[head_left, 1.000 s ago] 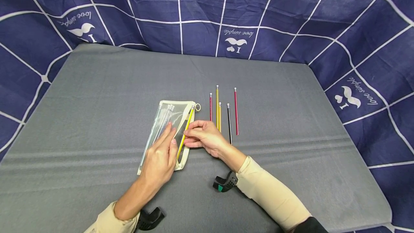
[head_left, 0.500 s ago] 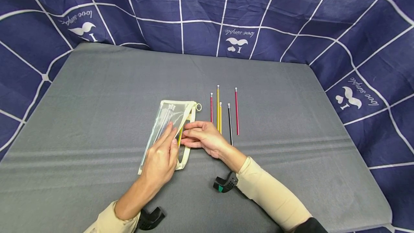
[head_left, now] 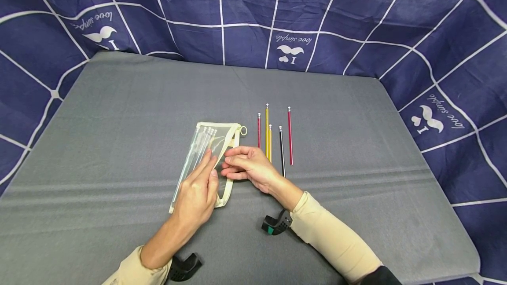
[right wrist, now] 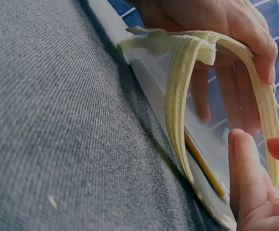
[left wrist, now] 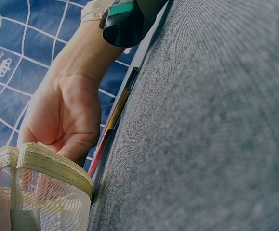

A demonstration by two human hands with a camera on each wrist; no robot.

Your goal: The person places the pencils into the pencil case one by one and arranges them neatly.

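A clear pouch (head_left: pixel 217 125) with a cream zip edge lies slanted at mid-table, its mouth toward the right. Several pencils (head_left: pixel 207 137) show through its clear wall, eraser ends at the far side. My left hand (head_left: pixel 194 195) lies over the near half of the pouch. In the right wrist view that left hand (right wrist: pixel 216 21) holds the upper zip edge (right wrist: pixel 262 96) up, thumb at the rim and fingers behind the wall. My right hand (head_left: pixel 253 168) has its fingertips at the gaping mouth, with nothing visible between them. A yellow pencil (right wrist: pixel 204 163) lies inside.
Right of the pouch lie several pencils: a short red one (head_left: pixel 259 131), a long yellow one (head_left: pixel 267 120), a short yellow one (head_left: pixel 270 144), a black one (head_left: pixel 282 148) and a long red one (head_left: pixel 290 137). A checked blue curtain (head_left: pixel 245 21) borders the grey table (head_left: pixel 356 144).
The yellow pencil pinched in my right fingers has passed left through the mouth into the pouch and left those fingers. My left hand and the pencils on the table have stayed put.
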